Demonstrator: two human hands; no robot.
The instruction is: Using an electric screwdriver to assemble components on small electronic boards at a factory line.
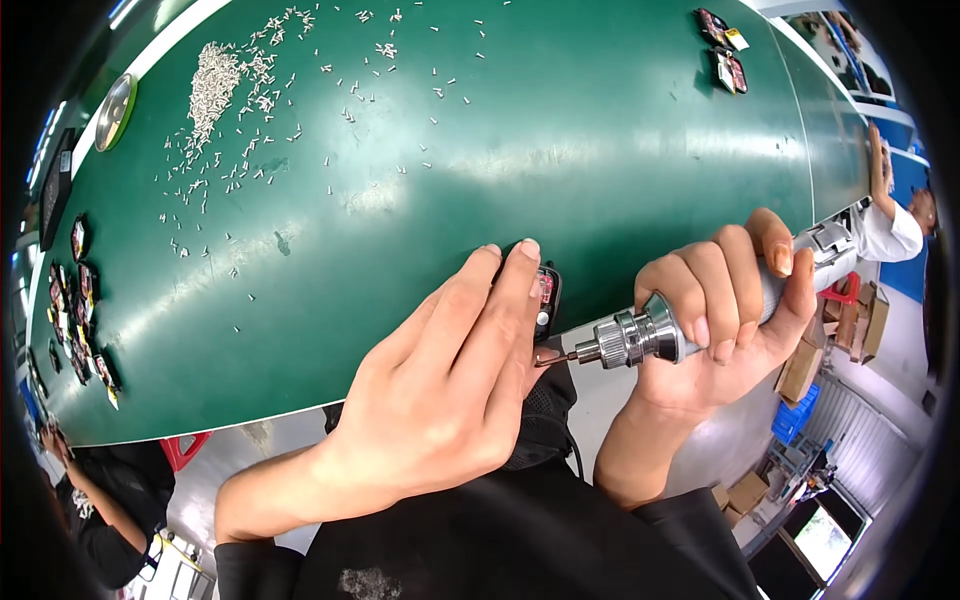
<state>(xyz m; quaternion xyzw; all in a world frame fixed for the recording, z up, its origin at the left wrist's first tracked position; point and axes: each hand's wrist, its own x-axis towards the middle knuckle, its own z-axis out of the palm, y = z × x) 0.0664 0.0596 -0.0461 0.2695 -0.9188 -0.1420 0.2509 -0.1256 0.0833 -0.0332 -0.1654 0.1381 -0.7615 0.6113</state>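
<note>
My left hand (440, 390) lies over a small black device (549, 302) with red parts inside, at the near edge of the green table. Its fingers cover most of that device and hold it there. My right hand (720, 300) is closed around a silver power screwdriver (640, 335), tilted nearly level. The thin bit points left and ends beside my left thumb, just below the device. Whether the bit touches a screw is hidden by my fingers.
The green table (600, 150) bears a heap of small silver screws (213, 90) with many strewn around it. Several black devices (75, 310) cluster at the left edge; others (725, 50) lie far right. A round dish (116, 112) stands far left. Other people sit at both sides.
</note>
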